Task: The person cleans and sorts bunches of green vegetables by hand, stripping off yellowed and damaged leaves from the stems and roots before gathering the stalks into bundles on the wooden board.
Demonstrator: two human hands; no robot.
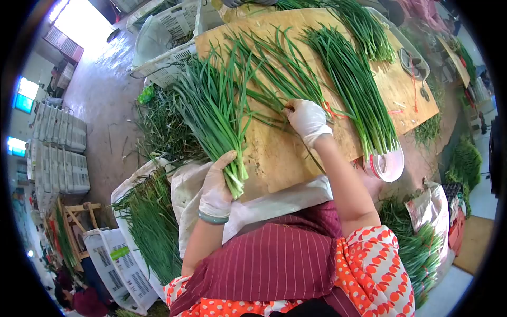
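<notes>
My gloved left hand [215, 185] is closed around the white lower ends of a bunch of garlic chives [214, 113]. The bunch slants up and left over the left edge of the wooden board [282, 158]. My gloved right hand [309, 121] pinches a few loose chive leaves [264, 100] near the middle of the board; its fingertips are partly hidden. Just beyond the right hand, a thin red tie [328, 110] lies by some loose stalks. A large bunch of chives [353, 87] rests on the board to the right, its pale ends toward me.
Another chive bunch [369, 31] lies at the far right. A co-worker's dark gloved hands [248, 2] show at the top edge. White crates [163, 39] stand beyond the left side, with a trimmings heap [169, 124] below. A pink-white bucket [388, 164] sits under the board's right edge.
</notes>
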